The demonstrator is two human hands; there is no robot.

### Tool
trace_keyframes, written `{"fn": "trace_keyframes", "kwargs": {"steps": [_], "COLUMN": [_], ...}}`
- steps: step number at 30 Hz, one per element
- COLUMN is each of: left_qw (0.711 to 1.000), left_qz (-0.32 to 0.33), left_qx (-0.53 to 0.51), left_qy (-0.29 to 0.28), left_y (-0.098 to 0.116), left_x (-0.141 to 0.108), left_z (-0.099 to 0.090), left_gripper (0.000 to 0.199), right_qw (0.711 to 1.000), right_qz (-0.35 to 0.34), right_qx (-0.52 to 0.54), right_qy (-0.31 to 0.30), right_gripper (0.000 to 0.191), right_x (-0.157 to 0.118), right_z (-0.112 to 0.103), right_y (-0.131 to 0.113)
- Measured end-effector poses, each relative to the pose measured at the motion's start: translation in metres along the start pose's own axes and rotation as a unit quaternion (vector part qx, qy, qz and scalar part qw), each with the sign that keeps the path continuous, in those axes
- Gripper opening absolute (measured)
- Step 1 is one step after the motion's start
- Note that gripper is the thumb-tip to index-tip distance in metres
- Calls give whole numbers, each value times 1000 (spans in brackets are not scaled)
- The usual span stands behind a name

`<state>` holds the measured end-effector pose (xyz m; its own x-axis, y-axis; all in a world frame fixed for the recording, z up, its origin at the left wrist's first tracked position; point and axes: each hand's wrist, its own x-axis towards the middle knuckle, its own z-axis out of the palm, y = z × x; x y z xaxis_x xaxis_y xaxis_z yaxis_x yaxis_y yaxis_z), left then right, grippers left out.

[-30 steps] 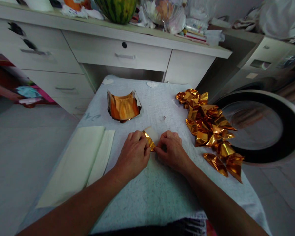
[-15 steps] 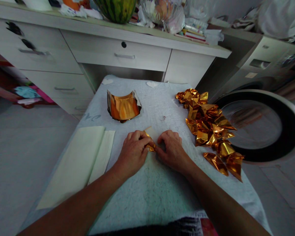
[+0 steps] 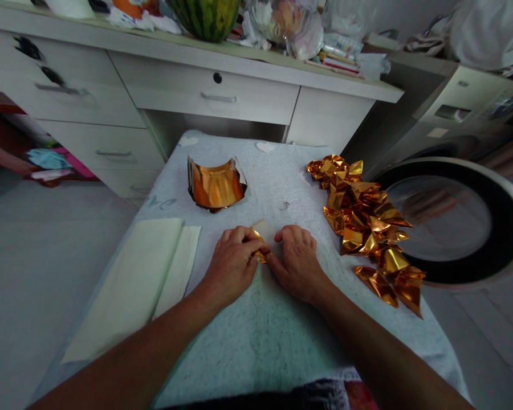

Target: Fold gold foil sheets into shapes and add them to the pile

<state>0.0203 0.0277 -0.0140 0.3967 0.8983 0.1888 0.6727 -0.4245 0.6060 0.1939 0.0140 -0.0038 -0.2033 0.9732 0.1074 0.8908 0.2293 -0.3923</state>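
A small piece of gold foil paper [image 3: 262, 257] lies at the middle of the cloth-covered table, mostly hidden by my fingers. Closed over it, my left hand [image 3: 235, 259] pins it with thumb and fingertips. My right hand [image 3: 299, 259] rests just to the right, fingers apart from the thumb, whose tip reaches the foil's near right edge. Pale paper shows beneath and beyond the foil. Farther off stands a curved stack of gold foil sheets [image 3: 216, 185], edges turned up. To the right spreads a pile of folded gold foil pieces [image 3: 359, 210].
Folded cream paper [image 3: 128, 285] covers the table's left side. Behind the table stands a white drawer counter [image 3: 256, 94] with a watermelon [image 3: 205, 17] and plastic bags on top. A washing machine's round open door [image 3: 448, 219] juts out close by at right.
My right hand's fingers have straightened and flattened slightly, away from the thumb. My left hand keeps its place on the foil. The view has shifted a little.
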Motion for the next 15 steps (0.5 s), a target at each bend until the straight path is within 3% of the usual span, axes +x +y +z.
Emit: {"fn": "trace_keyframes", "kwargs": {"steps": [9, 15], "left_qw": [1000, 1000], "left_qz": [-13, -15], "left_qx": [-10, -6], "left_qy": [-4, -4], "left_y": [-2, 1], "left_x": [0, 3], "left_z": [1, 0], "left_gripper": [38, 23], "right_qw": [1000, 1000], "right_qz": [-9, -19], "right_qx": [1, -12], "right_qy": [-7, 2], "right_gripper": [35, 46], "right_x": [-1, -1], "right_z": [-1, 2], "right_y": [-1, 0]}}
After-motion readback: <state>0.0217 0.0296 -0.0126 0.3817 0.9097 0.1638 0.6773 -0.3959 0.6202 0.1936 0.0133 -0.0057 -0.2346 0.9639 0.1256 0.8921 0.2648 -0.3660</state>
